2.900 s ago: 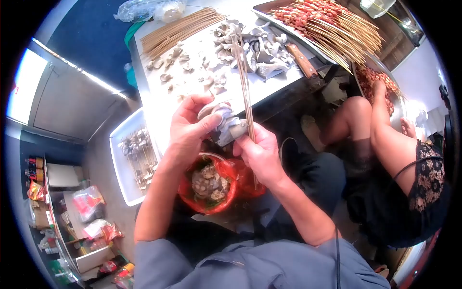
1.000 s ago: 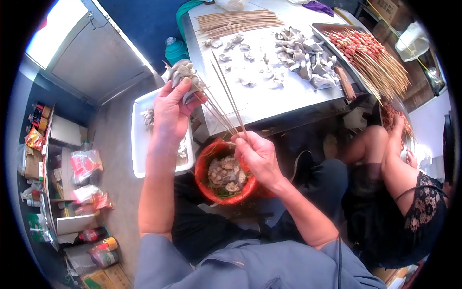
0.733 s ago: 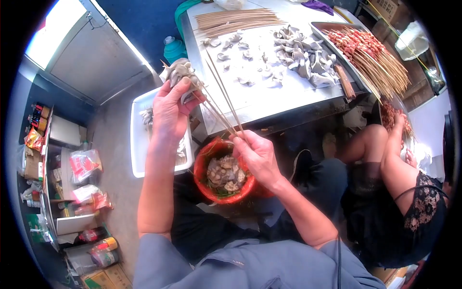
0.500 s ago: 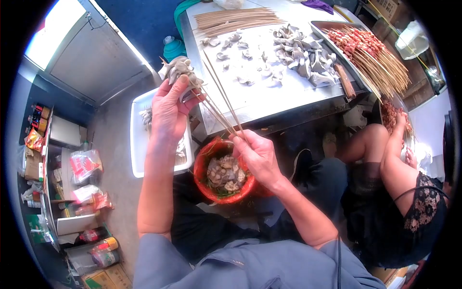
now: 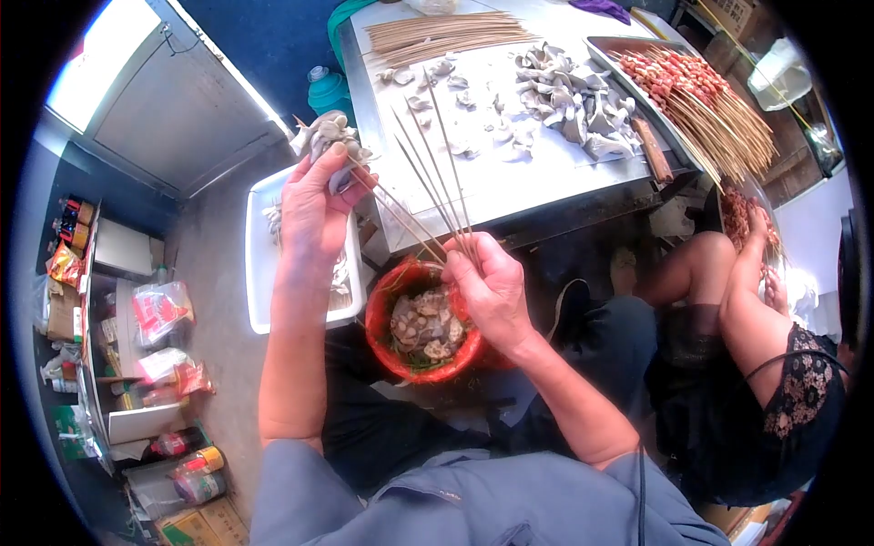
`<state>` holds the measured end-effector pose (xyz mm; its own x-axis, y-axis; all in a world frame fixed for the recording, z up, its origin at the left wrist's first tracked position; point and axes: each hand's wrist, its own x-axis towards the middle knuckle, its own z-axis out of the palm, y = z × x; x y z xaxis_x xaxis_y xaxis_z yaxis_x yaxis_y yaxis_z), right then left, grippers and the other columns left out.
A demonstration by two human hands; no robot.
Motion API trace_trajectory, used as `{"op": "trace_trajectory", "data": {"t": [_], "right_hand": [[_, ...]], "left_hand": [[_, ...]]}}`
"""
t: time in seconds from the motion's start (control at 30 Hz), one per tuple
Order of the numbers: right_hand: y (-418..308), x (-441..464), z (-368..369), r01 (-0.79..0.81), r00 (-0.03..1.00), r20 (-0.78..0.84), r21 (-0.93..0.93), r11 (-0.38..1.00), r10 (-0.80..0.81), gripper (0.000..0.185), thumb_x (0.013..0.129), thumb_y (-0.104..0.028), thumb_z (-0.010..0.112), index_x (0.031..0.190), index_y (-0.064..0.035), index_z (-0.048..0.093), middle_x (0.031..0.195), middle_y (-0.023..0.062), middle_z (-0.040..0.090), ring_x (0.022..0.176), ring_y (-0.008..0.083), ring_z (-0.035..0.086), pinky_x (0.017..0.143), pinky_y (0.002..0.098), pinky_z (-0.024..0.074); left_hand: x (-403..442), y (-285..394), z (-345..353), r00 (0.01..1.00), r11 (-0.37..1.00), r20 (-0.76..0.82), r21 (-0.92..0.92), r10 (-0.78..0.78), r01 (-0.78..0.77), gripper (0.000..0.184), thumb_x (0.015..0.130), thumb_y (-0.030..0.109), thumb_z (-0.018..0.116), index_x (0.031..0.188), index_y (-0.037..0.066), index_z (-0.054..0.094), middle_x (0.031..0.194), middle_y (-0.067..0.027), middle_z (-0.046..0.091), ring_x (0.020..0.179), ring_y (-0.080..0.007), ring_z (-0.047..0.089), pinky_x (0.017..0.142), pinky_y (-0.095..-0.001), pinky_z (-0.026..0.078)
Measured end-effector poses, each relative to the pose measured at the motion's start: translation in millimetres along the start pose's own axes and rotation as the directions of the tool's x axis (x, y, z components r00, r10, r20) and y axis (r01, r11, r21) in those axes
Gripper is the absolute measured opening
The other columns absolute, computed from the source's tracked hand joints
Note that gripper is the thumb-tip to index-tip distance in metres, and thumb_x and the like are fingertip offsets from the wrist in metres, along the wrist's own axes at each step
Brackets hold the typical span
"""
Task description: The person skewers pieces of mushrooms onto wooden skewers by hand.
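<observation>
The left hand [image 5: 319,196] pinches gray oyster mushrooms [image 5: 326,135] poked onto thin sticks [image 5: 401,207]. The right hand [image 5: 492,284] holds those sticks lower down, plus some bare sticks [image 5: 450,162], near a red-lined bucket [image 5: 469,350]. More mushrooms [image 5: 578,100] cover part of the white table [image 5: 519,188].

A bunched clump of ruffled, pale-grey mushroom pieces [image 5: 320,136] is threaded on thin tan wooden skewers [image 5: 401,210], tilted, upper left in the left hand [image 5: 314,200]. Bare thin brown wooden sticks [image 5: 445,146] fan upward from the right hand [image 5: 489,282].
</observation>
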<state>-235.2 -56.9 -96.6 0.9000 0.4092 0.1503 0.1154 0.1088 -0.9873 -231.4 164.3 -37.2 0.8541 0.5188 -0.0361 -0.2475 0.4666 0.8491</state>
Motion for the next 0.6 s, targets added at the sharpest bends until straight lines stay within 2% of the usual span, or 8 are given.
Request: {"op": "trace_trajectory", "data": {"t": [0.1,0.17,0.37,0.6], "right_hand": [[-2,-1,-1,-0.012,1.000,0.006,0.006,1.000,0.012,0.010,0.092,-0.007,0.057,0.097,0.0013,0.061,0.069,0.0054,0.063,0.063,0.0098,0.058,0.060,0.0258,0.0471],[-1,-1,-2,-0.017,1.000,0.021,-0.006,1.000,0.017,0.009,0.092,-0.007,0.058,0.096,0.0014,0.061,0.069,0.0052,0.063,0.063,0.0096,0.058,0.059,0.0257,0.0470],[-3,-2,-4,-0.032,0.999,0.037,-0.024,0.999,0.033,0.009,0.092,-0.006,0.058,0.095,0.0016,0.060,0.067,0.0044,0.062,0.061,0.0089,0.057,0.057,0.0256,0.0462],[-1,-3,-7,-0.050,0.998,0.024,0.003,0.999,0.050,0.009,0.092,-0.007,0.058,0.095,0.0010,0.060,0.067,0.0038,0.062,0.060,0.0084,0.056,0.056,0.0252,0.0455]], "left_hand": [[4,2,-4,1.000,1.000,-0.024,0.005,-0.015,0.015,0.025,0.089,0.005,0.064,0.113,0.000,0.060,0.096,-0.0106,0.067,0.078,-0.0214,0.067,0.072,-0.0413,0.061],[7,3,-8,1.000,0.998,-0.023,-0.064,0.001,-0.003,0.025,0.090,0.005,0.063,0.114,0.000,0.059,0.097,-0.0112,0.067,0.079,-0.0224,0.067,0.073,-0.0423,0.061],[10,3,-11,0.999,0.999,-0.033,-0.031,-0.010,0.009,0.027,0.093,0.008,0.060,0.119,0.000,0.059,0.101,-0.0129,0.067,0.083,-0.0258,0.068,0.079,-0.0432,0.060],[6,3,-2,1.000,0.999,-0.004,-0.053,0.000,0.000,0.028,0.090,0.004,0.062,0.117,-0.001,0.058,0.098,-0.0125,0.067,0.081,-0.0246,0.068,0.076,-0.0450,0.060]]}}
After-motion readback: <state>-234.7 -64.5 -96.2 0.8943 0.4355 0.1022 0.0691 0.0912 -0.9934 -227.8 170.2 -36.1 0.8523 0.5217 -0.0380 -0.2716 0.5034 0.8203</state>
